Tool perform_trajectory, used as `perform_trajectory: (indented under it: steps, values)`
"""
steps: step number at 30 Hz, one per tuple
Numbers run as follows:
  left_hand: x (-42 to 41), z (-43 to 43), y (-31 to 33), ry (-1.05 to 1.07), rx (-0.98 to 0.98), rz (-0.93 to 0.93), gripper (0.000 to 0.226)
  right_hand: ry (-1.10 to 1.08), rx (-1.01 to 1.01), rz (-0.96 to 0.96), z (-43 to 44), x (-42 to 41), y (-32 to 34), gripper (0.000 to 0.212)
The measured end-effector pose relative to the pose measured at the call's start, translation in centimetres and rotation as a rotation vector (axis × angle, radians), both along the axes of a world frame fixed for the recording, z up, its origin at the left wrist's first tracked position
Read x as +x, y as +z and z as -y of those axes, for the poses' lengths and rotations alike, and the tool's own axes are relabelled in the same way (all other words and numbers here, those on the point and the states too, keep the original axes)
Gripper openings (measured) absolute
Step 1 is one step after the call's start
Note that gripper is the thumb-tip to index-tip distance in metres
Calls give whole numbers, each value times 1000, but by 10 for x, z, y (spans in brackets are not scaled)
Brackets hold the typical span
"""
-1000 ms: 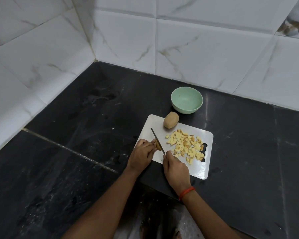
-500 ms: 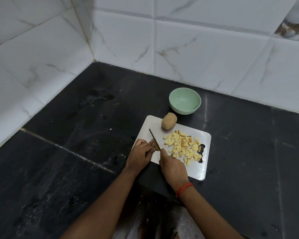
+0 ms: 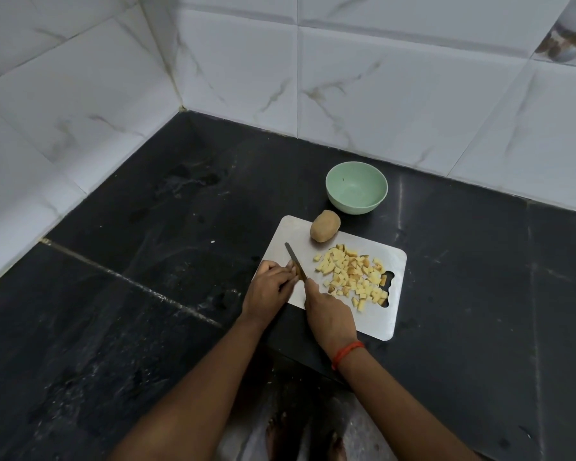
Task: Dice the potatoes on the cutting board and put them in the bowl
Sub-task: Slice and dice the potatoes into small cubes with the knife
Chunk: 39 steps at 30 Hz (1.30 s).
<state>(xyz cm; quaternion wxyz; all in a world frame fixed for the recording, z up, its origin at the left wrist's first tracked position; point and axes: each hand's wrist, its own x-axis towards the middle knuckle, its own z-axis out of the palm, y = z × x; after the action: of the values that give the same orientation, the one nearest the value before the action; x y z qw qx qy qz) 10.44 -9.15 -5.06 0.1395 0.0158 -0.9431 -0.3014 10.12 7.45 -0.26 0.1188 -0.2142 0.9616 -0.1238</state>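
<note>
A white cutting board [image 3: 384, 324] lies on the black counter. On it is a pile of yellow diced potato [image 3: 353, 276] and, at its far edge, a whole unpeeled potato [image 3: 325, 226]. My right hand [image 3: 330, 316] grips a knife [image 3: 295, 261] whose blade points away across the board's left part. My left hand [image 3: 268, 289] pinches a small potato piece against the blade; the piece is almost hidden by my fingers. A light green bowl [image 3: 356, 188] stands empty just behind the board.
White marble-look tiled walls [image 3: 379, 78] meet in a corner behind and to the left. The black stone counter [image 3: 130, 311] has a seam running diagonally on the left. The counter's front edge drops off below my forearms, where my feet show.
The knife and both hands have stayed at the board's left part, making small cutting moves on the held piece. The view has shifted slightly.
</note>
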Motion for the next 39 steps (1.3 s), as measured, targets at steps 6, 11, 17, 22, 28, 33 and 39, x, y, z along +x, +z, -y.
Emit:
perform_trajectory:
  steps: [6, 11, 17, 22, 28, 33, 39]
  values:
    - [0, -2, 2, 7, 6, -9, 20, 7, -8, 3, -38, 40, -2, 13]
    - [1, -3, 4, 14, -1, -22, 19, -81, -55, -112, -61, 66, -8, 9]
    - [3, -5, 8, 21, 3, -23, 19, -148, -239, -189, -28, 39, 5, 14]
    - [2, -3, 6, 12, 11, -12, 18, -91, -219, -125, 0, 2, -2, 15]
    - [2, -2, 7, -2, -3, -18, 21, -42, -189, -101, 0, 2, -13, 24]
    - [1, -2, 8, -2, 0, -22, 19, 6, -67, -133, 1, 0, -14, 36]
    - [2, -3, 9, 5, 14, 1, 18, 53, 31, -135, 7, -2, -6, 33]
